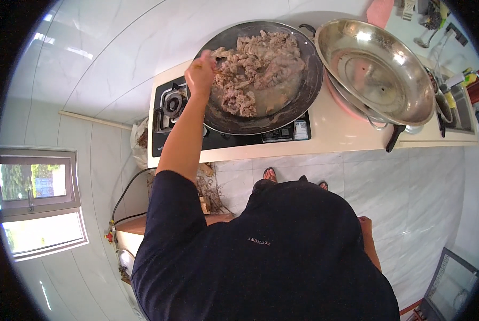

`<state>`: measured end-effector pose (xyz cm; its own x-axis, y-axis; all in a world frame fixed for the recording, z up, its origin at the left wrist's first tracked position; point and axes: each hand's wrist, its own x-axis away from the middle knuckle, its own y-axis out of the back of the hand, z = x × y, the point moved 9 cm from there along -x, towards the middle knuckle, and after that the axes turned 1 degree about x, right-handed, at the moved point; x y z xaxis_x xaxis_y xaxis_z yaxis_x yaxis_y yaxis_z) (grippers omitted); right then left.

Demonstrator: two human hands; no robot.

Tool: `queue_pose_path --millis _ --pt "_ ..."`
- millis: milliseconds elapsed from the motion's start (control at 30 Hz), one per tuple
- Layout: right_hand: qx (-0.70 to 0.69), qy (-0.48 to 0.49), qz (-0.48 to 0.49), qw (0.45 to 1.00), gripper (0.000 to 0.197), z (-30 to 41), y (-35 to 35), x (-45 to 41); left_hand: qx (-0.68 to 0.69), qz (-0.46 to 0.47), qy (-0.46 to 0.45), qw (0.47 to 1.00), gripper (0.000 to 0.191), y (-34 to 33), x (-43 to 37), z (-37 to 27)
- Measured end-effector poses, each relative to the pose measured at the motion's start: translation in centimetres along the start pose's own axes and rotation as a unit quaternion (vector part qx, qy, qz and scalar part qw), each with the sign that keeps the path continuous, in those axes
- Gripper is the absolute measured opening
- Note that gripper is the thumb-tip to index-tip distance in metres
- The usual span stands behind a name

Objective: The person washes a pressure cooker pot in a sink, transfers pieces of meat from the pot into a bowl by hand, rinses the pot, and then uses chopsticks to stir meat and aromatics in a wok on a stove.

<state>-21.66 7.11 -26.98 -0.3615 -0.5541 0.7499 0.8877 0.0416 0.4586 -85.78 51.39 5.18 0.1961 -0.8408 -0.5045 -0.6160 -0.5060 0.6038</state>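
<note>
My left hand (201, 76) is closed around what look like wooden chopsticks (220, 72), blurred, over the left part of a large dark wok (313, 86). Their far end reaches into cooked, greyish-brown sliced meat (269, 52) heaped in the wok, with cloudy liquid (277, 96) near its lower right side. The wok rests on a black glass gas hob (239, 139). Down by my right side is my right hand (365, 221), mostly hidden by the dark shirt, and what it does cannot be made out.
Right of the wok, a wide steel pan (384, 76) sits tilted on other cookware, its black handle (394, 137) past the counter edge. A second burner (174, 105) is at left. A sink (462, 114) lies far right. Firewood and twigs (211, 190) are on the floor below.
</note>
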Motion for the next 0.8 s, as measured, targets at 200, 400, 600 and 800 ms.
queue_pose_path --millis 200,400,600,800 --pt "0.004 0.011 -0.026 1.0 0.026 0.1 0.4 0.0 0.227 -0.129 0.346 0.901 0.053 0.9 0.9 5.0" --pt "0.013 -0.004 -0.011 1.0 0.024 -0.5 -0.2 0.8 0.28 -0.136 0.382 0.87 0.056 1.8 2.3 6.1" --pt "0.002 0.003 0.004 1.0 0.026 -1.0 -0.2 -0.4 0.333 -0.166 0.388 0.843 0.054 3.7 3.5 6.0" --pt "0.009 0.026 -0.006 1.0 0.025 1.0 0.1 -2.0 0.327 -0.221 0.377 0.838 0.055 7.4 4.4 8.3"
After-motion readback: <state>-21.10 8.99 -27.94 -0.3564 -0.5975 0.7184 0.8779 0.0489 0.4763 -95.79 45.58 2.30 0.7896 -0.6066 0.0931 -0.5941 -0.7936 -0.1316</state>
